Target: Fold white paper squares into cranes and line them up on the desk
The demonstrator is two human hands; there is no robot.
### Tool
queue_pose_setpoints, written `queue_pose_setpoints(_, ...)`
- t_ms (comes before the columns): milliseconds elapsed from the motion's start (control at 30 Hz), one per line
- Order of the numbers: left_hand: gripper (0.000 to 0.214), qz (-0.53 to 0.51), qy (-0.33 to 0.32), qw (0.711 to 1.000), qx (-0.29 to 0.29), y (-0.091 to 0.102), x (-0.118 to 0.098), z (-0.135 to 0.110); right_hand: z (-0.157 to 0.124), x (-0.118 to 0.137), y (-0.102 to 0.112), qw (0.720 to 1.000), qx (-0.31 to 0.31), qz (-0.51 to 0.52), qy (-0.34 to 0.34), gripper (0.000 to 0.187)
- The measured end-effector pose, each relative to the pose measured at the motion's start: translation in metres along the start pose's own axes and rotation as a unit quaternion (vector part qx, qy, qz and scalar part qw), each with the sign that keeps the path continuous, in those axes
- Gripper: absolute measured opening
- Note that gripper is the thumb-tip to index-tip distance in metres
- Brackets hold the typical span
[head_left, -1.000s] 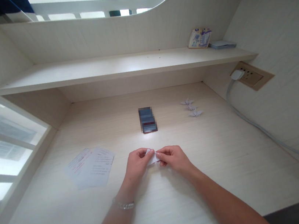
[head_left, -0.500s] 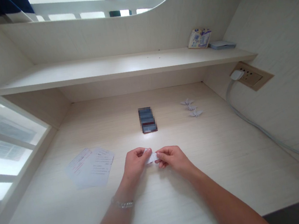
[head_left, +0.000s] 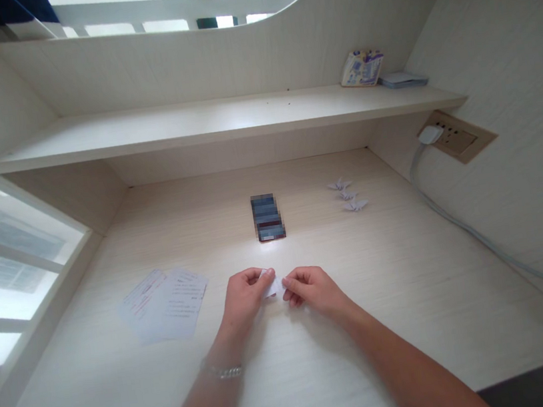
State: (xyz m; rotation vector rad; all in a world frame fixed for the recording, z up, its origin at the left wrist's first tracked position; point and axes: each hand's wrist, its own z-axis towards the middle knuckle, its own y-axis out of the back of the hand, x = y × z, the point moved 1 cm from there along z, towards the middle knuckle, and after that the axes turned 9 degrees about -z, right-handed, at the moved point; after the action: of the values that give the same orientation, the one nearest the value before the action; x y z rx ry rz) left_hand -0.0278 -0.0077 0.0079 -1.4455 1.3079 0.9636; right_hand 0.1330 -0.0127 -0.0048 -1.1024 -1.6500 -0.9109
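A small folded piece of white paper (head_left: 272,287) is held just above the desk between my two hands. My left hand (head_left: 248,294) pinches its left side, thumb on top. At its right edge, the thumb and fingers of my right hand (head_left: 310,287) are closed on the paper. Fingers cover part of it, so its exact folded shape cannot be made out. Beyond my hands lies a phone (head_left: 267,217) with a blurred screen. To the right of the phone stand three folded paper cranes (head_left: 346,196) in a short column.
Sheets of paper with writing (head_left: 169,305) lie overlapping on the desk (head_left: 194,228) at left. A shelf (head_left: 219,118) runs across the back, bearing a small packet (head_left: 362,69) and a flat stack (head_left: 404,80). A grey cable (head_left: 478,238) hangs from the wall socket (head_left: 459,137).
My right hand has shifted very slightly left, toward my left hand. Both hands keep their hold on the folded paper; the other things stay where they were.
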Motion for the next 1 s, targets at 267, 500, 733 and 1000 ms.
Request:
queue_pose_setpoints(267, 0.033, -0.006, 0.006, 1.000, 0.024, -0.0040, 0.0008, -0.0010, -0.0003, -0.0010, 0.0015, 0.999, 0.032, -0.009, -0.014, 0.038)
queue_pose_setpoints(500, 0.033, 0.019, 0.004, 0.999, 0.051, -0.0069, 0.0057, -0.0017, -0.0008, 0.0012, -0.0011, 1.000, 0.016, -0.018, -0.004, 0.035)
queue_pose_setpoints(733, 0.036, 0.012, 0.007, 0.998, 0.054, -0.0059, 0.0054, -0.0010, -0.0037, 0.0036, -0.0014, 1.000, 0.016, -0.011, 0.008, 0.030)
queue_pose_setpoints(1000, 0.033, -0.021, 0.007, 0.999, 0.050, -0.0026, 0.0055, 0.0009, -0.0041, 0.0040, 0.0021, 1.000, -0.008, -0.012, 0.017, 0.029)
